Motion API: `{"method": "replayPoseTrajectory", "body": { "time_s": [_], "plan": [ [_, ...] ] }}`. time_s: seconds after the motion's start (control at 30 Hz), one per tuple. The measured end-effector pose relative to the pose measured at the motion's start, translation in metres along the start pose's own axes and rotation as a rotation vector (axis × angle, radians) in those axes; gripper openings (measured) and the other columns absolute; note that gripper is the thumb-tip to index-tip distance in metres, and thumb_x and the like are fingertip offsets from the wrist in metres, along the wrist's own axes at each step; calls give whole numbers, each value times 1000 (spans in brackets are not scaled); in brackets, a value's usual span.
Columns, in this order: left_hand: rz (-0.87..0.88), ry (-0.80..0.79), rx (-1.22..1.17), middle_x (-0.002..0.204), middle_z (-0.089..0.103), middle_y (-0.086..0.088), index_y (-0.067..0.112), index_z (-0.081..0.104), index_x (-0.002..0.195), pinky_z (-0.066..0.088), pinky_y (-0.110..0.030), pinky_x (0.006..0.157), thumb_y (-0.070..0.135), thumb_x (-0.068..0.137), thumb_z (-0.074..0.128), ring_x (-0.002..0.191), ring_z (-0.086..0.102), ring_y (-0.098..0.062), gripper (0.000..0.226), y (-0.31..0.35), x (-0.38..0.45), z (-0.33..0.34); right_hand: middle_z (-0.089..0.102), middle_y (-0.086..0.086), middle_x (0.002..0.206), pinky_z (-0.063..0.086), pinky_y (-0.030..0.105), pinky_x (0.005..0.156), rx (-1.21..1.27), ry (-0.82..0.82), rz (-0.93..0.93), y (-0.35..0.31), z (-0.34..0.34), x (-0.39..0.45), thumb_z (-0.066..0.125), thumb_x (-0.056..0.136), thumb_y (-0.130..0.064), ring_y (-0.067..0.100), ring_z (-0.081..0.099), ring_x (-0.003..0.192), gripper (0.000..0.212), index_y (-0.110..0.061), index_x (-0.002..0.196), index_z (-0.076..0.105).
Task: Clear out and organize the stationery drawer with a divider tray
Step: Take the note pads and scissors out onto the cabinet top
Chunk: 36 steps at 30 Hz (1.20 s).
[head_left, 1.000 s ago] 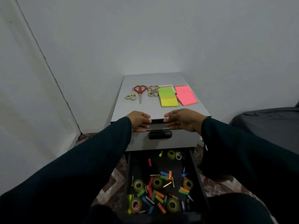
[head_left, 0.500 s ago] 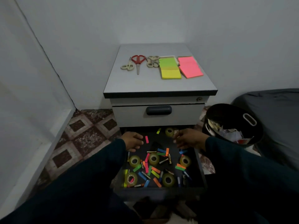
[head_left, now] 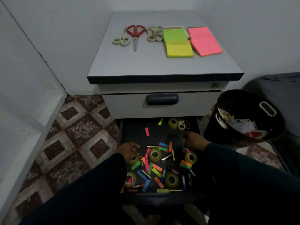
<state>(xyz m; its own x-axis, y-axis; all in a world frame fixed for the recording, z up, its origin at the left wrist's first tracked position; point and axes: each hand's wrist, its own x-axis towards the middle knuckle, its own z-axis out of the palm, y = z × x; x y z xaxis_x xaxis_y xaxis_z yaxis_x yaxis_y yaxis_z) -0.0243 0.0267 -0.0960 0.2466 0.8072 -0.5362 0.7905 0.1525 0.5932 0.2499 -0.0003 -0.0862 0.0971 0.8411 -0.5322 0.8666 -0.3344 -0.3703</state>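
Reaching into: the open bottom drawer (head_left: pixel 129 132) of the pedestal cabinet (head_left: pixel 162 67), both my hands down inside it.
Left hand: my left hand (head_left: pixel 128 151) hangs over the drawer's left side with fingers loosely curled and holding nothing; its fingertips are just above a tape roll (head_left: pixel 134 159) that my knuckles partly hide.
Right hand: my right hand (head_left: pixel 194 142) sits at the right wall, fingers bent toward something dark on the drawer floor; I cannot tell whether they grip it.
Between my hands: a tape roll (head_left: pixel 155 154) lying flat, hole up, with batteries (head_left: pixel 166 157) and coloured paper flags (head_left: pixel 164 146) scattered round it at all angles.
Nearer me: more tape rolls (head_left: pixel 171 180), flags and pens (head_left: pixel 183 184), crowded against the front edge.
Far end of drawer: a pink flag (head_left: pixel 147 131) lying alone, long axis running front to back; a tape roll (head_left: pixel 173 123) and small scissors (head_left: pixel 184 125) in the back right corner, under the closed upper drawer (head_left: pixel 162 104).
Open room: bare dark floor in the drawer's far left half.
Cabinet top: scissors (head_left: pixel 135 34) with red handles, blades pointing toward me, cream-handled scissors (head_left: pixel 121 40) either side, green-yellow sticky notes (head_left: pixel 177 43) and pink sticky notes (head_left: pixel 204 41).
Right of the drawer: a black waste bin (head_left: pixel 230 101) holding scraps, near my right wrist.
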Motion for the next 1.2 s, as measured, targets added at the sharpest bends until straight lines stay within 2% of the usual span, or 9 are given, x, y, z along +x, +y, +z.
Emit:
{"method": "replayPoseTrajectory", "body": {
  "time_s": [0.07,0.2,0.3,0.37,0.6,0.87,1.03,1.13,1.2],
  "plan": [
    [8,-5,20,86,51,2,5,58,122,41,-14,66,0,88,57,90,51,-15,35,-3,8,5,53,14,133,41,27,94,-27,10,4,4,3,12,61,87,-10,27,51,121,45,-4,131,49],
    [70,-65,107,96,56,-3,2,53,128,40,-4,60,-7,88,55,84,57,-12,41,-9,20,14,42,15,141,36,31,102,-55,17,27,8,7,33,62,87,-16,28,39,130,56,-3,137,40],
    [78,-91,177,128,56,-7,11,53,131,41,-11,80,3,90,57,108,56,-14,42,-8,26,17,30,16,148,33,32,106,-81,14,42,9,10,44,61,88,-16,28,31,136,65,-5,144,29],
    [78,-95,239,135,52,-6,15,53,131,42,-19,93,8,90,58,117,54,-16,42,-8,30,17,23,17,151,33,35,108,-87,18,45,10,13,50,60,88,-14,31,34,135,69,-6,146,25],
    [107,-86,315,140,46,-5,17,53,132,40,-24,102,12,90,60,123,50,-19,43,-10,39,19,16,20,152,32,40,111,-152,45,77,15,19,68,57,89,-14,39,32,136,69,-7,148,20],
    [106,-91,305,135,51,-6,17,55,129,43,-28,101,12,86,65,119,53,-20,44,-13,41,21,33,14,144,34,41,105,-366,38,48,16,32,54,50,91,-26,35,30,131,55,-10,141,35],
    [124,-99,300,134,52,-7,16,55,129,45,-25,98,13,88,64,117,55,-20,43,-14,39,20,45,14,139,41,37,102,-275,-13,-32,12,43,50,53,89,-27,31,44,126,49,-12,135,44],
    [128,-106,327,135,52,-6,17,54,131,42,-25,101,16,89,63,118,54,-19,43,-13,37,20,30,14,147,34,41,107,-258,116,-2,9,37,50,55,90,-28,35,30,133,61,-12,144,30],
    [124,-113,342,136,52,-6,17,53,132,42,-27,102,17,90,62,119,53,-19,43,-13,36,20,21,14,151,26,43,112,-249,80,21,9,34,51,57,90,-30,37,22,138,70,-12,147,21]
  ]
}}
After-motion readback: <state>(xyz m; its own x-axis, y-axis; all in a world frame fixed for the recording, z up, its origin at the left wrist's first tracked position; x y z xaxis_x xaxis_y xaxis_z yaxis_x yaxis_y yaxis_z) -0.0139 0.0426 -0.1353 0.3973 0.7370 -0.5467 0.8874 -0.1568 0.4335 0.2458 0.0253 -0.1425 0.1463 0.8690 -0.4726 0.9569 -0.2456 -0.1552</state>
